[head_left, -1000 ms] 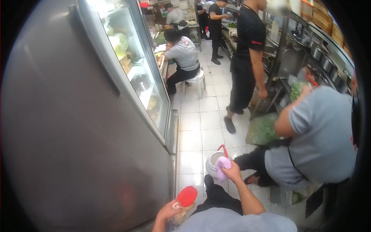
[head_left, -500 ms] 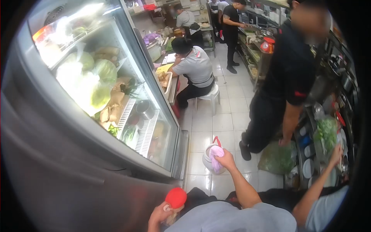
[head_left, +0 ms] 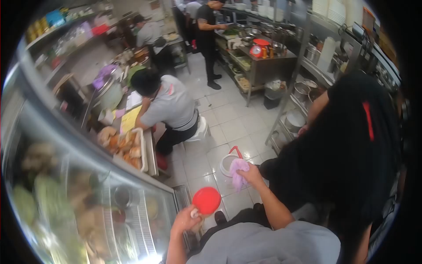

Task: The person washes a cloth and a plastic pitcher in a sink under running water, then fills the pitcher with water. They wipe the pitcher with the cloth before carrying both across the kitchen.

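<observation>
While the left hand (head_left: 187, 218) wraps its fingers around a container with a red lid (head_left: 206, 200) low in the head view, the right hand (head_left: 251, 174) grips a purple cloth (head_left: 238, 173) and the red handle of a white bucket (head_left: 227, 164), above the tiled floor (head_left: 228, 119), beside a person in black (head_left: 347, 149).

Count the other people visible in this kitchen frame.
4: seated grey-shirted person at the counter, black-clad person close right, black-shirted person standing far back, grey-shirted person back left. More may be hidden.
</observation>
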A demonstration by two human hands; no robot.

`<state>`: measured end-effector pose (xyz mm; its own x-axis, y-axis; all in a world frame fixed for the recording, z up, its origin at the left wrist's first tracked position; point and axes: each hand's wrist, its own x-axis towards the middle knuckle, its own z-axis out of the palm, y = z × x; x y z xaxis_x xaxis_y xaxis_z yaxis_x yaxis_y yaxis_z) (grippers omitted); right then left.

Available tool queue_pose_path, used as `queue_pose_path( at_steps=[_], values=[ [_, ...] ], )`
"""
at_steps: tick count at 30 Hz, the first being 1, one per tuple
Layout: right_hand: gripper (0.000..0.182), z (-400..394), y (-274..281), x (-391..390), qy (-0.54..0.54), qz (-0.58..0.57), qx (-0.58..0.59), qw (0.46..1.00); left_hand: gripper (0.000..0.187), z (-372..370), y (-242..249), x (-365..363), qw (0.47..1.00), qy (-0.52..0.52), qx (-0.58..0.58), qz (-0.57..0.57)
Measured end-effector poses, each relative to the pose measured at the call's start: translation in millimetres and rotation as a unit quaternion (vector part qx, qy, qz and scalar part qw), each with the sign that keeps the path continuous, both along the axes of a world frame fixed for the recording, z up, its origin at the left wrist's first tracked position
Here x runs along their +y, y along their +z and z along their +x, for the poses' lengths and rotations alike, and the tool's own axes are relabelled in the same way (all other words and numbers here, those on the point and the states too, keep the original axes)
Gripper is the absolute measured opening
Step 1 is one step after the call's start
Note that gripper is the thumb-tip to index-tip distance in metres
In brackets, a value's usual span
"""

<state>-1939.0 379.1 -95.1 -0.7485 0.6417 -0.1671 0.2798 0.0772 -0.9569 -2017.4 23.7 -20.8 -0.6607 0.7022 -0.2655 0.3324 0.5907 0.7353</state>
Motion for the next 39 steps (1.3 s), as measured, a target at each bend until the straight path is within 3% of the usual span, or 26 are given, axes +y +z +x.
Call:
queue_pose_path(
  at_steps=[3,4,7,9,11,15,17,20,24,27,30,31,35,37,39],
  values=[
    [0.047,-29,-19,48,-0.071,-0.011,0.005,0.997,0.038,-84,23,80,0.995,-0.067,0.065,0.027],
    [0.046,-40,-24,69,-0.090,-0.070,0.045,0.992,0.036,-108,34,110,0.993,-0.090,0.076,0.027],
    [0.046,-62,-20,125,-0.164,-0.058,0.029,0.984,0.034,-171,52,189,0.987,-0.135,0.081,0.039],
    [0.047,-78,-60,169,-0.196,-0.055,0.059,0.977,0.034,-195,65,229,0.989,-0.137,0.054,0.015],
    [0.048,-94,-86,217,-0.235,-0.001,0.051,0.971,0.032,-215,66,259,0.992,-0.113,0.058,0.001],
    [0.047,-125,-68,300,-0.263,-0.033,0.063,0.962,0.031,-245,43,279,0.998,-0.016,0.004,-0.068],
    [0.047,-141,-46,341,-0.276,-0.066,0.062,0.957,0.033,-263,-4,267,0.997,0.059,-0.024,-0.053],
    [0.047,-170,-27,399,-0.281,-0.075,0.044,0.956,0.034,-279,-33,271,0.990,0.110,-0.069,-0.050],
    [0.049,-216,-45,486,-0.277,-0.071,0.069,0.956,0.032,-303,-17,356,0.982,0.114,-0.104,-0.111],
    [0.047,-241,-46,539,-0.294,-0.069,0.018,0.953,0.037,-355,-39,434,0.986,0.048,-0.114,-0.111],
    [0.049,-256,-61,592,-0.322,-0.041,-0.025,0.946,0.040,-420,-56,556,0.983,-0.085,-0.113,-0.119],
    [0.049,-259,-59,615,-0.334,-0.041,-0.036,0.941,0.041,-439,-55,608,0.977,-0.169,-0.053,-0.116],
    [0.047,-271,-61,696,-0.382,-0.059,-0.042,0.921,0.043,-477,-15,815,0.937,-0.345,0.046,-0.036],
    [0.042,-275,-95,746,-0.413,-0.056,-0.060,0.907,0.044,-480,10,903,0.916,-0.392,0.080,-0.017],
    [0.038,-283,-129,791,-0.442,-0.152,-0.072,0.881,0.043,-479,20,969,0.899,-0.422,0.114,0.008]
  ],
)
